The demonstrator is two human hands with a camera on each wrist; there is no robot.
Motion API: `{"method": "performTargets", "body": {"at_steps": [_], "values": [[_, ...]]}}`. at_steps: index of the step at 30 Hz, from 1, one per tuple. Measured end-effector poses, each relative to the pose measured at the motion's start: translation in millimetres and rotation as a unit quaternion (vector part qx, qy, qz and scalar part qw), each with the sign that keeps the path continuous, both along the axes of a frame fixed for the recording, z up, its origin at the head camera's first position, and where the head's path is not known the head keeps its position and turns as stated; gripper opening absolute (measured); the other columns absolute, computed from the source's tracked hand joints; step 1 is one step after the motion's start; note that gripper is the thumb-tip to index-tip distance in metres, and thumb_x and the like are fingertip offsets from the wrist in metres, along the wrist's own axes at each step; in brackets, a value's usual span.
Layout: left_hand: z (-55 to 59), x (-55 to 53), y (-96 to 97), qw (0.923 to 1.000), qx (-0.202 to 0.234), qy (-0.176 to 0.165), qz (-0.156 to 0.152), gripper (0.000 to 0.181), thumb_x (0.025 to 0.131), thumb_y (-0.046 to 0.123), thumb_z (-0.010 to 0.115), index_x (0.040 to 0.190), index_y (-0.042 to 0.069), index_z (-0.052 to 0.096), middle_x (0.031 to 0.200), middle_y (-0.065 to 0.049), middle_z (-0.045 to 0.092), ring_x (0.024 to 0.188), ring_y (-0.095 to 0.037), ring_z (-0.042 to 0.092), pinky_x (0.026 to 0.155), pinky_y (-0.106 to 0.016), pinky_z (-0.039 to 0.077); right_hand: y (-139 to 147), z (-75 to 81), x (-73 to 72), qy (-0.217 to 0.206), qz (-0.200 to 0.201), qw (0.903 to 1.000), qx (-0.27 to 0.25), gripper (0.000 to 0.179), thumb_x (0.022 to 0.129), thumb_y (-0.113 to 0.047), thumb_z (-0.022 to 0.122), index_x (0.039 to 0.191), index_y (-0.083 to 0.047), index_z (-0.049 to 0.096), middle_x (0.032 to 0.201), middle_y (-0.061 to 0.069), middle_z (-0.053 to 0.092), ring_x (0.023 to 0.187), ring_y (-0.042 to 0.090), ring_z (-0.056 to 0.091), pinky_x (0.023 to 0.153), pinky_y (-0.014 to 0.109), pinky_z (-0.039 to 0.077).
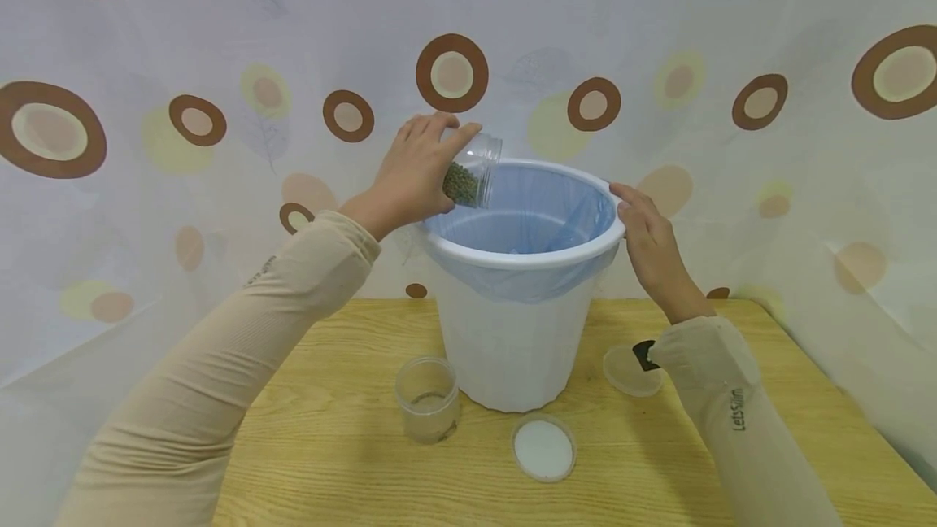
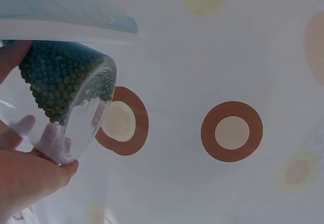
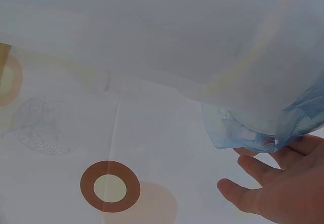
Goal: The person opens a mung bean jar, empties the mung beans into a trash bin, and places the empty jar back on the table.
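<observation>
My left hand (image 1: 413, 173) grips a clear plastic jar (image 1: 489, 149) part filled with small green beans (image 1: 461, 184). The jar lies tipped nearly on its side, its mouth pointing over the left rim of a white bin (image 1: 516, 332). Inside the jar, the beans (image 2: 55, 80) are heaped along its lower side. A blue plastic bag (image 1: 538, 206) lines the bin and folds out over the rim. On the bin's right side my right hand (image 1: 651, 246) rests against the rim. In the right wrist view its fingers (image 3: 260, 171) are loosely extended, some touching the bag.
An uncapped clear jar (image 1: 428, 401) stands on the wooden table (image 1: 329, 429) at the bin's front left. A round lid with a white inside (image 1: 543, 448) lies in front, and a translucent lid (image 1: 625, 376) to the right. Behind hangs a patterned sheet (image 1: 512, 15).
</observation>
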State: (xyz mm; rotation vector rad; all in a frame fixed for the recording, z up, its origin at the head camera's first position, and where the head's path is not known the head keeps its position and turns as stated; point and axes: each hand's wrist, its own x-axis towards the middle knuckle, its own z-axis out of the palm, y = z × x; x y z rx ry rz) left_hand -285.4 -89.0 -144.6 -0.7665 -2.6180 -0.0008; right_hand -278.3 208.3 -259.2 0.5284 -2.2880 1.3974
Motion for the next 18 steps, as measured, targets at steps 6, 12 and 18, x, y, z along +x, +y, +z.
{"method": "performTargets", "body": {"at_steps": [6,12,18], "values": [[0.5,0.0,1.4,1.0,-0.005,0.004,-0.002,0.092,0.074,0.016,0.083,0.149,0.014,0.031,0.145,-0.014,0.033,0.137,-0.033,0.026,0.117,-0.041,0.01,0.0,0.9,0.1,0.004,0.0,1.0,-0.003,0.05,0.104,-0.027,0.026,0.148,-0.002,0.033,0.152,0.018,0.029,0.138,0.038,0.027,0.109,0.06,0.024],[0.6,0.5,2.9,0.9999,-0.013,0.005,-0.003,0.091,0.075,0.015,0.082,0.15,0.014,0.031,0.145,-0.014,0.033,0.137,-0.033,0.027,0.117,-0.042,0.009,-0.7,1.2,0.7,0.013,0.004,0.9998,-0.011,0.05,0.104,-0.026,0.027,0.147,0.0,0.034,0.15,0.021,0.03,0.138,0.039,0.026,0.11,0.059,0.02],[-0.2,0.9,4.5,0.9998,-0.019,0.003,0.002,0.088,0.076,0.013,0.079,0.149,0.014,0.031,0.145,-0.014,0.033,0.137,-0.032,0.026,0.117,-0.041,0.009,-1.2,0.7,0.4,0.013,0.002,0.9999,-0.01,0.051,0.104,-0.026,0.027,0.146,0.001,0.035,0.149,0.022,0.032,0.135,0.04,0.029,0.108,0.06,0.024]]}}
